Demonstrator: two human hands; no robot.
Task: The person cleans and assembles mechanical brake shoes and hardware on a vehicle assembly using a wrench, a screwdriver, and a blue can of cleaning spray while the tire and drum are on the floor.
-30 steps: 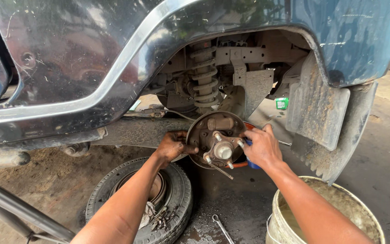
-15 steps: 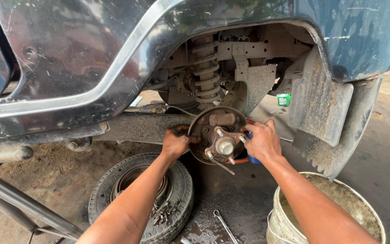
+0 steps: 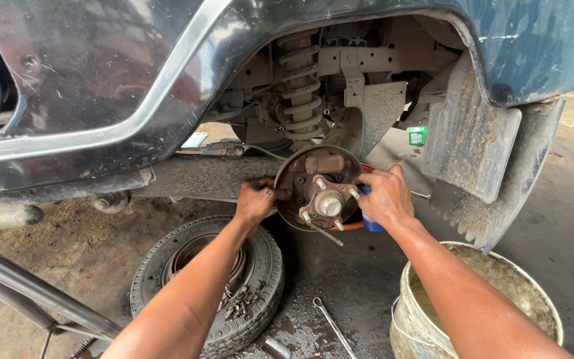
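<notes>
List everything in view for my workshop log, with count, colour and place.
car body: one, dark blue, above
coil spring: one, rusty grey, in wheel arch
brake backing plate: one, rusty brown, centre
wheel hub: one, grey, on plate
mud flap: one, dirty grey, right
tyre: one, black, flat on ground
spanner: one, silver, on wet ground
bucket: one, cream, lower right
left hand: on plate's left edge
right hand: holding a blue object

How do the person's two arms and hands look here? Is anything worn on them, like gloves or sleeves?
Both arms are bare as far as the picture shows: no sleeves are visible. The left hand and the right hand wear no gloves, and no watch, ring or bracelet can be seen. The fingers and knuckles look smeared with dark grease or dirt, more clearly on the left hand.
</notes>
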